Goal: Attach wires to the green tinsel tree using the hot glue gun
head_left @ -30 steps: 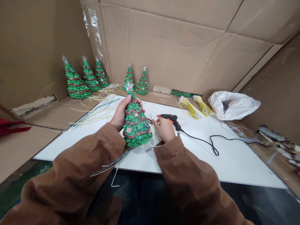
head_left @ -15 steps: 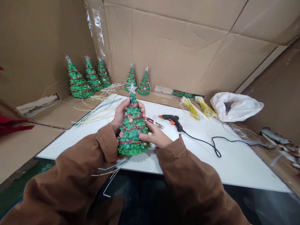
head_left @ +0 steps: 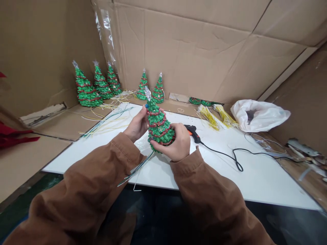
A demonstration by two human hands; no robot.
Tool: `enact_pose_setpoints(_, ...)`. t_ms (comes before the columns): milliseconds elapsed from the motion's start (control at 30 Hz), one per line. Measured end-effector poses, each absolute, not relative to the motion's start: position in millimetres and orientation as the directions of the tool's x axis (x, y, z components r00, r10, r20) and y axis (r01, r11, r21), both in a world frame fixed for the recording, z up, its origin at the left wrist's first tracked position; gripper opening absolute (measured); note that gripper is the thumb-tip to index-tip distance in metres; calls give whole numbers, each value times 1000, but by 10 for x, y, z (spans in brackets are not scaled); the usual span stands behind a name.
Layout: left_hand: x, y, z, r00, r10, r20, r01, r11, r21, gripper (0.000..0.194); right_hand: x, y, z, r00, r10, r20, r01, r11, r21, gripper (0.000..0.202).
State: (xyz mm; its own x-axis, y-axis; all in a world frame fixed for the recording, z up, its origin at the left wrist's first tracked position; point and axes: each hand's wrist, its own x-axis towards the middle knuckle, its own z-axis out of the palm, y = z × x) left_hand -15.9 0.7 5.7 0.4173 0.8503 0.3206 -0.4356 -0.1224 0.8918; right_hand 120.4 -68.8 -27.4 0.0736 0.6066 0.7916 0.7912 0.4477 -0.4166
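Note:
A small green Christmas tree ornament (head_left: 158, 126) with red garlands and a clear star on top is held above the white board (head_left: 219, 177), tilted with its tip leaning left. My left hand (head_left: 139, 125) grips its upper left side; some of those fingers are hidden behind the tree. Around the lower right side and base my right hand (head_left: 177, 143) is closed, thumb across the front. Thin green and white wires (head_left: 139, 168) trail from the base toward the board's front edge. Just right of my right hand lies a black and orange glue gun (head_left: 195, 134), partly hidden.
Several similar trees (head_left: 88, 92) stand at the back left and back middle. Yellow and white wire bundles (head_left: 211, 117) lie by a white plastic bag (head_left: 259, 115). Loose wires (head_left: 102, 124) spread at left. The glue gun's black cord (head_left: 237, 160) runs right. Cardboard walls (head_left: 184, 51) surround the board.
The tree has been turned and tipped, its base swinging up and right. My right hand has shifted from its side to around its lower part. The scissors are now hidden.

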Motion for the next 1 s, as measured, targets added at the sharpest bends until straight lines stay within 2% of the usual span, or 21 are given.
enact_pose_setpoints(233, -142, 34, 53, 356, 880, 313, -432, -142, 891, 55, 1202, -700, -286, 134, 493, 860, 896, 310, -317, 53)
enact_pose_setpoints(333, -137, 36, 52, 356, 883, 307, -435, -135, 891, 55, 1197, -711, -275, 145, 505, 851, 899, 292, -326, 53)
enact_pose_setpoints(400, -138, 43, 51, 357, 885, 298, -432, -126, 893, 56, 1192, -710, -273, 159, 535, 830, 866, 328, -377, 53)
enact_pose_setpoints(467, -145, 64, 46, 358, 892, 276, -412, -115, 904, 57, 1190, -692, -282, 174, 611, 772, 783, 390, -485, 55)
enact_pose_setpoints(533, -158, 96, 36, 358, 901, 246, -384, -98, 918, 56, 1199, -648, -306, 157, 745, 649, 633, 428, -644, 57)
enact_pose_setpoints(600, -173, 132, 23, 344, 909, 237, -376, -98, 921, 53, 1226, -578, -340, 74, 875, 479, 448, 400, -800, 57)
enact_pose_setpoints(667, -185, 156, 8, 315, 914, 256, -383, -124, 915, 48, 1268, -493, -372, -68, 934, 349, 279, 354, -893, 56)
enact_pose_setpoints(833, -166, 161, -31, 254, 907, 335, -374, -227, 899, 39, 1362, -318, -417, -371, 876, 307, -55, 309, -949, 59)
enact_pose_setpoints(900, -147, 163, -49, 189, 912, 363, -370, -276, 887, 39, 1374, -267, -441, -385, 870, 308, -119, 284, -951, 63)
enact_pose_setpoints(1000, -126, 178, -77, 84, 913, 399, -322, -354, 878, 38, 1382, -194, -502, -297, 902, 312, -131, 285, -949, 59)
